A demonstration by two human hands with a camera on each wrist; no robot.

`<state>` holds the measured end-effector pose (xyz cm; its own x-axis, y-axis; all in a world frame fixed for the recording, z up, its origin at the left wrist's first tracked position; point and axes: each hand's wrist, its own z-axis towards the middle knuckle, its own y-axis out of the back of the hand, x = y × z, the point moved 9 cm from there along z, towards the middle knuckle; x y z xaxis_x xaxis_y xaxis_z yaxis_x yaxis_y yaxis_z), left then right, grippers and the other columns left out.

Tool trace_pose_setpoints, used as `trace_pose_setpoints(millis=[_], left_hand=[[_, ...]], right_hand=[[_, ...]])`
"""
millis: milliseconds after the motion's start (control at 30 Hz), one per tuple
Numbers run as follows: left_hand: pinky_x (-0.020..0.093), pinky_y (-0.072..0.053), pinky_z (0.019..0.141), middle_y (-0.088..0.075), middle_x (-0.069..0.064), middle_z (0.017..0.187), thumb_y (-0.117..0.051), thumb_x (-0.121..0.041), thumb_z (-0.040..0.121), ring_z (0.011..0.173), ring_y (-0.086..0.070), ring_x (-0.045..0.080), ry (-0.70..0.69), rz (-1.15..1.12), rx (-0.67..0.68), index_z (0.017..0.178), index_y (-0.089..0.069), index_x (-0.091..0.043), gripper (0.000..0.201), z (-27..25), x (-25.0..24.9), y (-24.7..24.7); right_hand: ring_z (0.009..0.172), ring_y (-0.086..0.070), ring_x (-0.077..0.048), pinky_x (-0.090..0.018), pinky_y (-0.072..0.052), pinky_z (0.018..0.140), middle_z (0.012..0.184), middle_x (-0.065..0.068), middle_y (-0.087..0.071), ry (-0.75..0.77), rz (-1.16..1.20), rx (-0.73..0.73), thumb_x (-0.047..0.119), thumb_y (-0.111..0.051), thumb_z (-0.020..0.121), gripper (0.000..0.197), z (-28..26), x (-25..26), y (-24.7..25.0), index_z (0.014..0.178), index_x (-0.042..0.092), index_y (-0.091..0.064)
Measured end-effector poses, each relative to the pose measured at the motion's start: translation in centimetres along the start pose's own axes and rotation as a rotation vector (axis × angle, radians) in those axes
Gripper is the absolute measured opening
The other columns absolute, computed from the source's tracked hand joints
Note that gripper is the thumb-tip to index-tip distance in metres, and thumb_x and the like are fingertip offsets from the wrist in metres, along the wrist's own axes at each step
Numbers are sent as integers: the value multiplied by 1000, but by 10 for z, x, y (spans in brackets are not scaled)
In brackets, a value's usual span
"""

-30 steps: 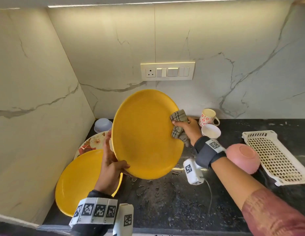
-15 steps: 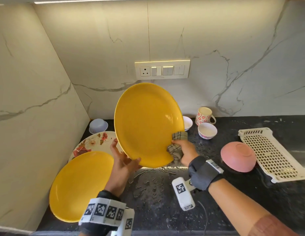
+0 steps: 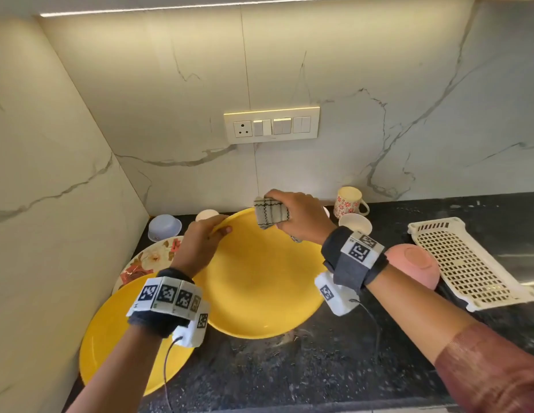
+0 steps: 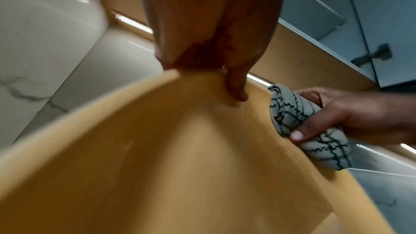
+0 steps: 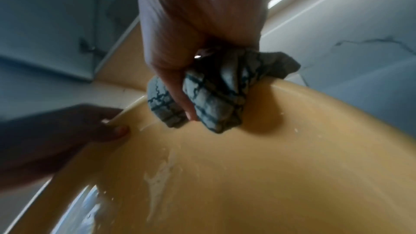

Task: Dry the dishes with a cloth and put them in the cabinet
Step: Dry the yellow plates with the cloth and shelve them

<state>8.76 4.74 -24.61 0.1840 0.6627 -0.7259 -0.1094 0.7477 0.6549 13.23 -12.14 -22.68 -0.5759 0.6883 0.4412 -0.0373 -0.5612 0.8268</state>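
Observation:
A large yellow plate (image 3: 259,281) (image 4: 180,157) (image 5: 270,166) is held nearly flat above the black counter, face up, with wet streaks on it. My left hand (image 3: 204,238) (image 4: 216,45) pinches its far left rim, thumb on top. My right hand (image 3: 298,217) (image 5: 198,38) grips a bunched checked cloth (image 3: 270,213) (image 4: 308,125) (image 5: 209,95) and presses it on the plate's far rim. A second yellow plate (image 3: 119,338) lies on the counter at the left, partly under the held one.
A floral plate (image 3: 146,260), a blue bowl (image 3: 165,226), a floral mug (image 3: 347,201), white bowls (image 3: 355,223), an upturned pink bowl (image 3: 414,265) and a white perforated tray (image 3: 465,263) lie on the wet counter (image 3: 304,368). Marble walls close the left and back. An open cabinet (image 4: 337,15) is overhead.
The plate has tipped from upright to nearly flat and come lower. My left hand shifted from the bottom edge to the far left rim; the cloth moved to the far rim.

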Motion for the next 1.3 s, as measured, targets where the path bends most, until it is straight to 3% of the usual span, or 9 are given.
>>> trace_pose_setpoints(millis=[333, 433, 567, 700, 867, 1000, 1100, 1200, 1300], left_hand=[[24, -39, 68, -58, 4, 79, -54, -8, 92, 74, -50, 14, 75, -406, -366, 92, -65, -9, 12, -24, 22, 43], [33, -36, 69, -53, 7, 73, -56, -14, 91, 73, -45, 18, 129, -561, -474, 72, -62, -21, 20, -30, 34, 45], [36, -46, 81, -62, 8, 95, -50, -9, 94, 89, -56, 20, 228, -861, -629, 93, -62, -17, 14, -36, 30, 26], [46, -48, 87, -53, 18, 125, -42, -8, 97, 104, -56, 27, 294, -1014, -631, 127, -39, -6, 30, -39, 14, -22], [48, -44, 97, -40, 5, 139, -48, -6, 94, 121, -47, 26, 283, -985, -337, 133, -20, -27, 53, -44, 6, -67], [32, -21, 111, 10, -24, 151, -78, -40, 67, 138, -10, -7, 49, -624, -220, 139, 13, -49, 117, -50, 12, -47], [58, 11, 105, 19, -15, 154, -51, -81, 63, 142, 21, 14, -359, 166, -15, 144, -8, -45, 99, -53, 0, -49], [83, -4, 92, -13, -14, 154, -31, -89, 62, 144, 6, 25, -554, 622, 442, 137, -32, -43, 88, -65, 10, -89], [71, 2, 105, 6, -21, 151, -24, -93, 56, 142, 13, 29, -451, 626, 578, 128, 2, -70, 80, -71, 20, -105]], right_hand=[[90, -59, -15, -14, -50, 71, 96, -1, -62, -462, 675, -260, 3, -74, 74, 39, -40, -84, 1, 106, 10, -53], [92, -63, -23, -31, -55, 77, 99, -5, -65, -701, 965, -390, 3, -73, 75, 33, -73, -99, -27, 100, 15, -55], [69, -64, -22, -28, -55, 54, 89, -8, -66, -1046, 1302, -387, 14, -67, 82, 35, -111, -78, -87, 113, 8, -53], [76, -63, -32, -45, -55, 63, 96, -17, -64, -1217, 1740, -203, 18, -60, 88, 22, -117, -32, -135, 106, 8, -51], [70, -58, -32, -35, -54, 45, 91, -19, -59, -1348, 1633, -154, 19, -49, 94, 15, -128, -50, -138, 100, 6, -49], [43, -56, -25, -30, -48, 37, 55, -14, -59, -1351, 1290, -45, 16, -51, 93, 15, -134, -94, -101, 87, 2, -51], [36, -55, -22, -27, -47, 32, 43, -12, -57, -1323, 1078, 112, 9, -52, 92, 19, -130, -111, -72, 75, 0, -51], [31, -55, -20, -26, -46, 31, 39, -12, -57, -1295, 862, 240, 7, -53, 91, 17, -121, -115, -58, 77, -1, -51], [31, -56, -19, -26, -47, 37, 39, -11, -58, -1292, 749, 301, 7, -55, 90, 17, -112, -115, -55, 76, -1, -52]])
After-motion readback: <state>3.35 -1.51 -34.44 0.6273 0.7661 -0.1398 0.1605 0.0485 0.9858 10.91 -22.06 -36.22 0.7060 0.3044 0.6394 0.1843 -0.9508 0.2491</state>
